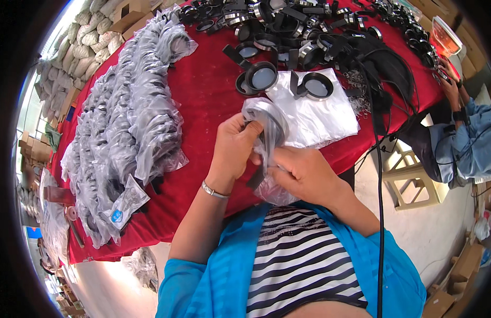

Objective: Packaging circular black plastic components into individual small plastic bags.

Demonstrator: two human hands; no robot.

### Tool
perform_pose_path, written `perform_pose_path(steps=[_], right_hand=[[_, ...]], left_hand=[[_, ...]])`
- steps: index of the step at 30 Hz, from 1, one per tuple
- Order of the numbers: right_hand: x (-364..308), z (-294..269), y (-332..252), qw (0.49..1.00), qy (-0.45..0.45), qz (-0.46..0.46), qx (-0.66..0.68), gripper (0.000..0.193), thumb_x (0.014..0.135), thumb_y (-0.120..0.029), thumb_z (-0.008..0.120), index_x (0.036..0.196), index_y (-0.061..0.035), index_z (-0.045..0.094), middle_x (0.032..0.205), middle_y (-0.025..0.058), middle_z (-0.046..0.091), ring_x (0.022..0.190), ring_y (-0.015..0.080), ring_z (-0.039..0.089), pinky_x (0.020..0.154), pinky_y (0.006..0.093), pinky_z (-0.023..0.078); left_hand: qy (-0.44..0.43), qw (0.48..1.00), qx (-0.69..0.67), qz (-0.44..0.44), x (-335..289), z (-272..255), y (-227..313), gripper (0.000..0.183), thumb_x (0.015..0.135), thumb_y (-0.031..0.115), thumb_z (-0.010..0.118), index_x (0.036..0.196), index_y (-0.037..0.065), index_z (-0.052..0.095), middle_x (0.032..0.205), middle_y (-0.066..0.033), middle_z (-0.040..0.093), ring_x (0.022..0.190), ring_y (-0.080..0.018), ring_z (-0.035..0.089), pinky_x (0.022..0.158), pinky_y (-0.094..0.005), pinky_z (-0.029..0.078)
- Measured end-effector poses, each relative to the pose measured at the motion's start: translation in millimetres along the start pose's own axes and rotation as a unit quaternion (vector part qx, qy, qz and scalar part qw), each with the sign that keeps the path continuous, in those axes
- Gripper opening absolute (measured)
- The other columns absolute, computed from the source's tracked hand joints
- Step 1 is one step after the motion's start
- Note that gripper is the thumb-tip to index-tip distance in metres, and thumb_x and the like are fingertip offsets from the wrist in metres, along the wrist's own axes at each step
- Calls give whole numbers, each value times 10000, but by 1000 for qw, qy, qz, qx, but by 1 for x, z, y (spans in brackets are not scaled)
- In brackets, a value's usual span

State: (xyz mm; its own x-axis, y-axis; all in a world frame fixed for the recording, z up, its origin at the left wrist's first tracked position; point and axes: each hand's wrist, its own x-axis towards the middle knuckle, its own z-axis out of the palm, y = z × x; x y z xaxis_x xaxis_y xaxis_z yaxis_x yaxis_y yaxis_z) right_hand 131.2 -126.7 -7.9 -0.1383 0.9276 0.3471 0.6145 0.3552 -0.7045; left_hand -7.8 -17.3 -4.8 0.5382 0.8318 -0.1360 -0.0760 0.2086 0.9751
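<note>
Over the near edge of the red-covered table, my left hand (232, 146) pinches the top of a clear plastic bag (269, 119). A round, dark-rimmed piece shows through the film, and a flat black handle sticks out below my fingers. My right hand (305, 168) is closed on the lower side of the same bag, its fingertips partly hidden. Just beyond lies a stack of flat clear bags (325, 124), with one black round-framed piece (317, 86) on top. Another round-framed piece (261, 77) lies to its left, overlapping a similar one.
Rows of bagged pieces (145, 106) cover the table's left side; a small flat packet (129, 204) lies at their near end. Loose round-framed pieces (309, 32) heap at the back. A black cable (380, 212) hangs at right. Another person's hands (451, 82) work beyond a plastic stool (415, 183).
</note>
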Motion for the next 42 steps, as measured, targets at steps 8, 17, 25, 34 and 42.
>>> perform_pose_path(steps=[8,17,25,34,42], right_hand=[[-3,3,8,997,25,34,69,107,814,-129,573,865,-38,550,726,182,560,687,391,577,577,433,443],[-5,-20,19,982,19,92,162,151,833,-97,639,947,2,624,828,111,648,707,161,615,641,263,472],[-8,-37,31,930,46,203,302,91,835,-55,629,887,19,638,747,33,618,683,69,534,613,216,414],[-3,-46,42,849,173,338,368,66,736,34,538,781,8,578,723,26,573,642,76,508,610,206,397],[-19,-62,50,836,81,320,438,225,825,-203,649,881,9,598,820,69,573,716,124,504,651,239,385]], left_hand=[[-125,990,61,-38,-10,4,2,263,866,53,564,1116,2,504,908,-40,601,710,-104,619,513,-221,541],[126,806,471,335,76,-60,68,302,749,-12,583,1050,-1,596,899,-120,649,834,-221,641,746,-330,497],[308,692,623,193,244,-178,80,215,726,91,599,915,-10,612,901,-251,633,898,-416,606,809,-453,480],[418,662,613,108,303,-231,47,184,837,36,505,1000,-21,569,1052,-270,576,965,-409,602,828,-442,500],[419,648,625,120,338,-245,56,190,850,15,462,963,-64,593,1029,-273,593,955,-392,614,827,-423,509]])
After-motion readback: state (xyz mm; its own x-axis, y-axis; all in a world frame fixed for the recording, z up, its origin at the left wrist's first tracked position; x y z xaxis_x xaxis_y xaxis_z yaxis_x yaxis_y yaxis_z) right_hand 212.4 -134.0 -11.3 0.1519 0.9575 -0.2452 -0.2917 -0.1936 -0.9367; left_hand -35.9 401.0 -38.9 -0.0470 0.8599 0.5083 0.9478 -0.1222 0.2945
